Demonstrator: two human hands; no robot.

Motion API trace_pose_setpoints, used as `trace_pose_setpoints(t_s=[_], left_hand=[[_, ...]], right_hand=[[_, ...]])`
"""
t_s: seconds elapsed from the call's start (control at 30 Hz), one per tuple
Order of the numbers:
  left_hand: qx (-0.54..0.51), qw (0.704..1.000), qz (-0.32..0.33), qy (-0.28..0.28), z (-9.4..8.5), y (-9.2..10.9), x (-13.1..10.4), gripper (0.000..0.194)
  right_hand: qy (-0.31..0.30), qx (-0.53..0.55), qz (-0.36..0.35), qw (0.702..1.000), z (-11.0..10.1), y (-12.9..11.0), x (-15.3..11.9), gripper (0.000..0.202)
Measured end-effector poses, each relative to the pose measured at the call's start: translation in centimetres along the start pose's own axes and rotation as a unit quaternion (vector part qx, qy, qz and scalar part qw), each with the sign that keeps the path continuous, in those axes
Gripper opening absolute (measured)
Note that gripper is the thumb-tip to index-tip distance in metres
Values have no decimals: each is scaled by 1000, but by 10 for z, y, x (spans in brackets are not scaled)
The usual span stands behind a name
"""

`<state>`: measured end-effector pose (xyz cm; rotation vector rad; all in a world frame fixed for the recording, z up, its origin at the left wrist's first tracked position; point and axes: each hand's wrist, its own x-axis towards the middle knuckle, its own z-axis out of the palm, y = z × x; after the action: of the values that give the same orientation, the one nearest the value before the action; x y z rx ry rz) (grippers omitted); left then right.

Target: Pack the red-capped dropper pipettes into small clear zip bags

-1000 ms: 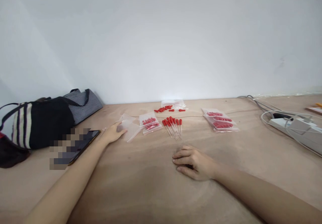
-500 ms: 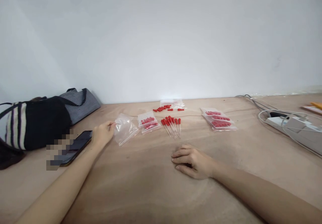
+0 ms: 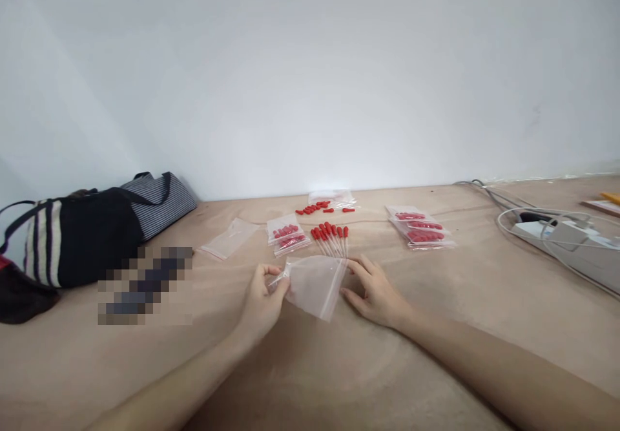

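Observation:
My left hand (image 3: 265, 298) pinches one end of a clear zip-lock bag (image 3: 312, 282), which looks flat and holds nothing. Its zip edge points right, toward my right hand (image 3: 375, 292). The right hand's thumb and fingers are spread apart around that edge, with the fingertips close to it; whether they touch it I cannot tell. Just behind the bag lies a fanned bunch of droppers (image 3: 330, 234) with red rubber bulbs and clear stems, the stem ends partly hidden by the bag. Another flat zip-lock bag (image 3: 230, 238) lies on the table farther left.
Filled bags of red-bulbed droppers lie at centre left (image 3: 289, 236) and in a stack at right (image 3: 420, 227). Loose droppers (image 3: 314, 208) lie near the wall. A black bag (image 3: 97, 237) and a pixelated dark object stand left; a power strip (image 3: 566, 243) with cables is right.
My left hand has brought a clear bag from the left to the middle, in front of the droppers. My right hand has shifted slightly forward and opened toward the bag.

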<state>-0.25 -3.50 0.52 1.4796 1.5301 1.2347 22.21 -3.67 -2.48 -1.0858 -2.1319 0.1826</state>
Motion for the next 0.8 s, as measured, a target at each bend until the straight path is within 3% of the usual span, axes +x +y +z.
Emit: trace_pose_setpoints(t_s=[0.07, 0.13, 0.23, 0.3, 0.37, 0.43, 0.6, 0.8], left_hand=[[153, 985, 76, -2, -2, -10, -9, 18], [286, 947, 144, -31, -8, -14, -16, 15], [386, 894, 215, -69, -17, -4, -20, 21], [371, 867, 281, -175, -18, 6, -15, 27], [350, 826, 328, -296, -12, 15, -6, 45], [359, 797, 341, -345, -2, 19, 4, 67], [375, 788, 299, -387, 17, 11, 10, 75], [360, 810, 277, -371, 17, 3, 6, 70]], right_hand=[[-7, -21, 8, 1000, 0, 1, 1, 33], [-10, -33, 24, 999, 0, 3, 1, 22], [-9, -34, 46, 998, 2, 5, 2, 21], [-5, -32, 51, 998, 3, 6, 2, 23], [-7, -28, 49, 998, 2, 6, 2, 24], [-25, -18, 34, 999, -1, 6, 2, 22], [-68, 36, -38, 996, -8, 5, 1, 18], [-70, 63, -61, 994, -11, 5, -1, 15]])
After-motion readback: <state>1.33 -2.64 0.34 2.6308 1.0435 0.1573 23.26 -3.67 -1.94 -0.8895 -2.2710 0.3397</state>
